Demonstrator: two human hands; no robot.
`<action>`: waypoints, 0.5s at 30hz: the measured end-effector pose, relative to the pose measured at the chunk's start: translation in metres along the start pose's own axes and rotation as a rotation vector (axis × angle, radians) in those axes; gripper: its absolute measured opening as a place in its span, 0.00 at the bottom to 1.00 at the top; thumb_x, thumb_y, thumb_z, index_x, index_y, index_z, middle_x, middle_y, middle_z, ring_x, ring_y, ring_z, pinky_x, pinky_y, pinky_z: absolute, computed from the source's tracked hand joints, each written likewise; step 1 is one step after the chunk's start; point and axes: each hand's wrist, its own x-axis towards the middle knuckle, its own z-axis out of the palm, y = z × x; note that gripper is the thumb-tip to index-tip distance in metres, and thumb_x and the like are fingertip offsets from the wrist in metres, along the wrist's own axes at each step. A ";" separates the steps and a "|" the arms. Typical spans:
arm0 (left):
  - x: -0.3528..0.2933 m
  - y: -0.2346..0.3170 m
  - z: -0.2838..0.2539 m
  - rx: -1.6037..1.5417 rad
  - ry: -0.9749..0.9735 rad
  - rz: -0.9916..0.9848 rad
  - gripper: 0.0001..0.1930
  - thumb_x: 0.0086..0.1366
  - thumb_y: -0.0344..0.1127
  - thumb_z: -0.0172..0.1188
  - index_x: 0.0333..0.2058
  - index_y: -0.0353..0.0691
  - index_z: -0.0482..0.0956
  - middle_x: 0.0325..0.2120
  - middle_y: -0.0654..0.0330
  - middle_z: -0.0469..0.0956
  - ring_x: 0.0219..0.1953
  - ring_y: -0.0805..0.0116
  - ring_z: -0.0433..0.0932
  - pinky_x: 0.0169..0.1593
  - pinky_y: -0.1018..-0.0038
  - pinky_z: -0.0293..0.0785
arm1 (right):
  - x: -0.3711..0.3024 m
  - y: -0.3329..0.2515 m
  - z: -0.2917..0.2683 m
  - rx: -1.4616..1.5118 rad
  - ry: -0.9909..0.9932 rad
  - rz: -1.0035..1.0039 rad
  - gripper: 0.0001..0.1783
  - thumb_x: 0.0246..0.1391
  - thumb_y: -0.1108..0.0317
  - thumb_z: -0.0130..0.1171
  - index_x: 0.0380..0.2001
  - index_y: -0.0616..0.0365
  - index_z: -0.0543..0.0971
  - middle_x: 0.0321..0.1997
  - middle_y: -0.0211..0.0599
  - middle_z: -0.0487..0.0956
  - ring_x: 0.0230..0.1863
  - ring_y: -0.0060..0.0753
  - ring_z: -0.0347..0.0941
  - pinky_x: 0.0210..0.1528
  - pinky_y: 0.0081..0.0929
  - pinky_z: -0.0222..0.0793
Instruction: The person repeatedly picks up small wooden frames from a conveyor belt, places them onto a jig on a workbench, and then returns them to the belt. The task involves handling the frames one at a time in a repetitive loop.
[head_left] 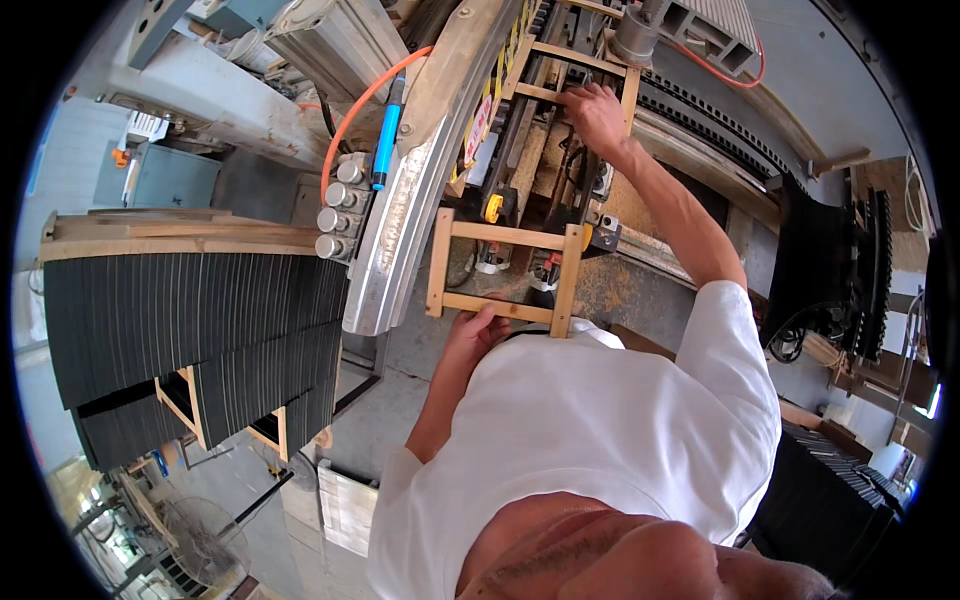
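Close to my body, my left hand (pixel 474 334) grips the lower rail of a small open wooden frame (pixel 508 235), with the thumb over the rail and the other fingers partly hidden beneath it. Farther ahead, a second wooden frame (pixel 581 58) of like shape lies over the machine bed. My right hand (pixel 598 118) reaches out to it with fingers curled at its near rail; the fingertips are partly hidden. Between the two frames a yellow knob (pixel 493 207) and a red-and-black fitting (pixel 548 271) show on the machine.
An aluminium beam (pixel 400 215) with a blue pen-shaped tool (pixel 386 145) and an orange hose (pixel 338 125) runs along the left. Stacked black panels (pixel 190 330) stand at far left. Sawdust (pixel 605 285) covers the machine bed. A black chain guide (pixel 825 270) hangs at right.
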 end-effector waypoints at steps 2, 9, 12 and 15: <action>-0.007 0.001 -0.008 -0.047 0.043 0.015 0.16 0.64 0.35 0.57 0.50 0.37 0.73 0.34 0.62 0.78 0.35 0.70 0.77 0.41 0.71 0.77 | 0.011 0.005 0.002 -0.054 -0.027 0.015 0.16 0.44 0.74 0.54 0.40 0.51 0.79 0.39 0.33 0.81 0.43 0.37 0.72 0.46 0.34 0.61; -0.014 -0.012 -0.062 -0.172 0.183 0.072 0.13 0.62 0.37 0.60 0.45 0.39 0.76 0.32 0.62 0.80 0.34 0.70 0.79 0.39 0.72 0.78 | 0.070 0.054 0.024 -0.327 -0.135 -0.009 0.12 0.46 0.74 0.55 0.36 0.51 0.79 0.24 0.40 0.80 0.42 0.39 0.73 0.47 0.35 0.60; -0.009 -0.022 -0.084 -0.227 0.227 0.116 0.12 0.62 0.37 0.60 0.42 0.40 0.77 0.32 0.62 0.80 0.34 0.70 0.79 0.39 0.71 0.77 | 0.091 0.069 0.033 -0.472 -0.169 -0.028 0.10 0.49 0.73 0.55 0.37 0.50 0.78 0.24 0.38 0.80 0.43 0.39 0.74 0.48 0.35 0.60; -0.008 -0.035 -0.096 -0.283 0.285 0.154 0.11 0.61 0.38 0.61 0.41 0.41 0.77 0.32 0.63 0.80 0.34 0.70 0.79 0.41 0.72 0.77 | 0.107 0.080 0.039 -0.512 -0.233 -0.004 0.10 0.51 0.71 0.56 0.39 0.49 0.78 0.27 0.37 0.81 0.43 0.39 0.74 0.48 0.38 0.61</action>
